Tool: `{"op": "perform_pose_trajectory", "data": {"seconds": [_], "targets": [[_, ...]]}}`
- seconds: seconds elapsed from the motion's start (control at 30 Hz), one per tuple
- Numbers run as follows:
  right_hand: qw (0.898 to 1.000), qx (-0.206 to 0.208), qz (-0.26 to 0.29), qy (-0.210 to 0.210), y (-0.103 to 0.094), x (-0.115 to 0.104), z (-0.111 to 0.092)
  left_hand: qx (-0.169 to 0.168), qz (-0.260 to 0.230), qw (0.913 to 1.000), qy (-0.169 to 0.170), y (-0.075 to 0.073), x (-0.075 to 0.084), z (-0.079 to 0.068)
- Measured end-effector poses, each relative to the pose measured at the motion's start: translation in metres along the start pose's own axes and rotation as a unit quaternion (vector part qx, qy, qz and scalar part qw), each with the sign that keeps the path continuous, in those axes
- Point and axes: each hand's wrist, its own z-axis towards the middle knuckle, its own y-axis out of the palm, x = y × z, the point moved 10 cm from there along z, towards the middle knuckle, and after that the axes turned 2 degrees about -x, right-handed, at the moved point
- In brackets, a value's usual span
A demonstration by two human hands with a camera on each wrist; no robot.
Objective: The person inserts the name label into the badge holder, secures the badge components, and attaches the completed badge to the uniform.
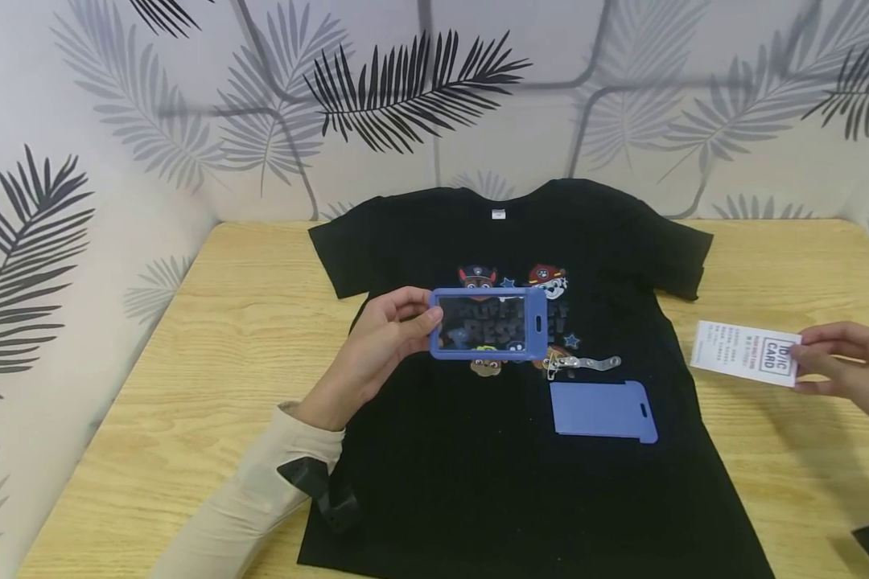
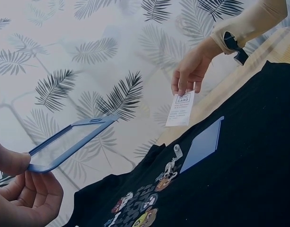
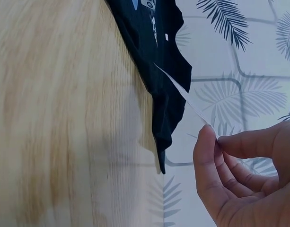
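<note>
Beige sleeve fabric covers the person's left forearm, with a black wrist mount strapped near the cuff. Beyond the cuff, the left hand pinches one short end of a blue badge-holder frame between thumb and fingers. The frame is held lengthwise over the printed chest of a black T-shirt, and the print shows through its window. The shirt lies spread on the wood-grain counter, collar at the far edge. On it, toward the counter's right edge, rests a flat blue badge-holder panel with a slot at one end; a clear strap clip lies just beyond the panel. Past the shirt's side, near the counter's right edge, the right hand pinches a white card printed "ID/IC CARD", raised above the wood. Leaf-patterned wallpaper rises behind the far edge.
</note>
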Motion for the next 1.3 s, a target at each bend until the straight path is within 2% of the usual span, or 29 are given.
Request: {"op": "perform_pose_trajectory", "data": {"seconds": [0.2, 0.47, 0.57, 0.77, 0.87, 0.97, 1.17, 1.3], "targets": [[0.999, 0.000, -0.041, 0.004, 0.006, -0.003, -0.002, -0.002, -0.002, 1.0000, 0.001, 0.001, 0.000, 0.002], [0.998, 0.001, -0.056, 0.003, 0.014, -0.013, -0.004, -0.003, 0.000, 1.0000, -0.006, 0.004, 0.000, 0.001], [0.998, 0.000, -0.058, 0.007, 0.019, -0.031, -0.010, -0.003, 0.002, 1.0000, -0.006, 0.005, 0.000, 0.001], [1.000, -0.017, -0.018, 0.008, 0.030, -0.077, -0.026, -0.004, -0.007, 0.9999, -0.011, 0.008, -0.003, 0.002], [1.000, -0.019, 0.004, 0.002, 0.033, -0.092, -0.032, -0.006, -0.008, 0.9999, -0.013, 0.009, -0.005, 0.003], [1.000, -0.025, 0.002, 0.014, 0.039, -0.107, -0.037, -0.007, -0.004, 0.9999, -0.011, 0.010, -0.004, 0.003], [0.998, -0.021, -0.060, 0.026, 0.043, -0.110, -0.037, -0.009, -0.004, 0.9999, -0.010, 0.011, -0.003, 0.001], [0.997, -0.025, -0.060, 0.035, 0.044, -0.101, -0.034, -0.012, -0.012, 0.9998, -0.009, 0.012, -0.005, 0.002]]}}
